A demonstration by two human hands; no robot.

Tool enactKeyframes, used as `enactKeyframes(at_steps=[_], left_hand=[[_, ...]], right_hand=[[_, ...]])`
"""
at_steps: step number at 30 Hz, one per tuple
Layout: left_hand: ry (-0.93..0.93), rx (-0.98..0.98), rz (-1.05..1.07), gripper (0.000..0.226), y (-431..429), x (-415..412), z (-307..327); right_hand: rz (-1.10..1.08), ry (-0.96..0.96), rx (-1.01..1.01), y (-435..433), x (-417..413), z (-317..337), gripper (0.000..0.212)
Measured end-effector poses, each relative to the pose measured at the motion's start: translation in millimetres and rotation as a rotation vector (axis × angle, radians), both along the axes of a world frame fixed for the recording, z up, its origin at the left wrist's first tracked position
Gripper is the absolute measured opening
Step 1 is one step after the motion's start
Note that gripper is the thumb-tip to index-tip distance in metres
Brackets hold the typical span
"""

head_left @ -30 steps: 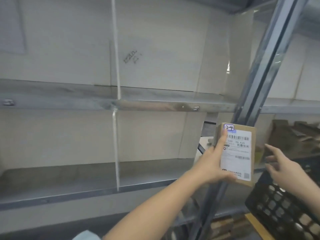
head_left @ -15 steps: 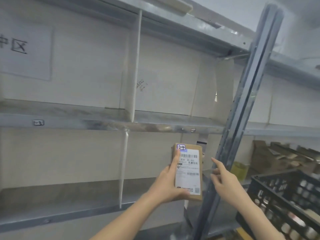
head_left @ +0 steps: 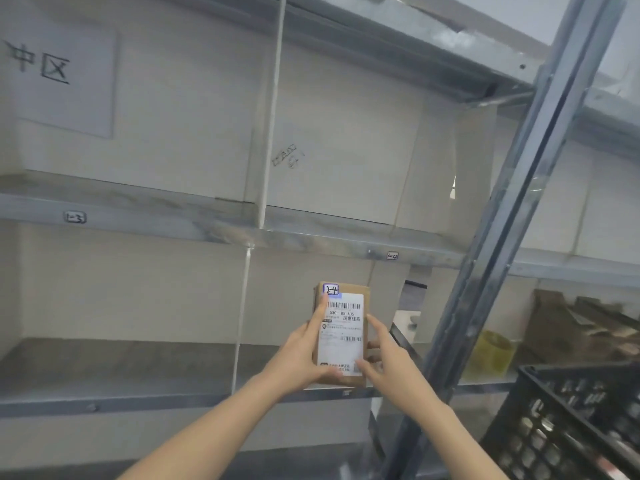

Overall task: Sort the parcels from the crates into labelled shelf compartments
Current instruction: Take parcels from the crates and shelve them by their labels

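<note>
A small brown cardboard parcel [head_left: 343,327] with a white shipping label and a handwritten "2-4" tag is held upright in front of the metal shelf. My left hand [head_left: 299,358] grips its left side, the index finger stretched up along the label. On the parcel's right edge, my right hand [head_left: 384,358] holds it with thumb and fingers. The shelf rail above carries small tags "1-3" [head_left: 74,217] and "1-4" [head_left: 392,256]. The parcel sits in front of the lower right compartment [head_left: 311,355], right of a thin white divider [head_left: 242,317].
A slanted grey steel upright [head_left: 495,237] stands right of the parcel. A black plastic crate [head_left: 568,420] is at the lower right. Flattened cardboard [head_left: 581,327] and a yellow tape roll [head_left: 491,351] lie on the shelf beyond the upright. A paper sign [head_left: 59,74] hangs upper left.
The parcel moved left, from in front of the steel upright to the compartment left of it. My right hand, apart and open before, closed in and took hold of its right edge.
</note>
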State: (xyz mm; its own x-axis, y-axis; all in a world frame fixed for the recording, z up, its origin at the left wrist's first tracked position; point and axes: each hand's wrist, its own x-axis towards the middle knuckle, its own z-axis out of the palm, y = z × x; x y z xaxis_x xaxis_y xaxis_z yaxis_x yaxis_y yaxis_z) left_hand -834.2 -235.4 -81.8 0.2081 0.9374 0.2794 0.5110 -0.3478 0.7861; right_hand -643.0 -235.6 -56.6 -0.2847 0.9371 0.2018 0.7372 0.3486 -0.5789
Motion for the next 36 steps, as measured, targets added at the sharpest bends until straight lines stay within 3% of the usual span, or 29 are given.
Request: enactKeyframes(at_steps=[10,17,20,28,36], left_hand=[[0.048,0.016,0.148,0.124,51,-6,-36],[0.103,0.037,0.336,0.125,83,-16,-79],[0.140,0.023,0.398,0.124,91,-16,-108],[0.172,0.042,0.408,0.125,118,-16,-156],[0.322,0.087,0.465,0.129,148,-24,-182]], right_hand=[[0.102,0.017,-0.069,83,-6,-44,0.101],[0.183,-0.030,-0.104,131,-23,-82,0.093],[0.235,0.012,-0.130,141,-35,-104,0.081],[0.171,0.112,-0.170,164,-44,-152,0.085],[0.157,0.068,-0.109,183,-57,-171,0.077]])
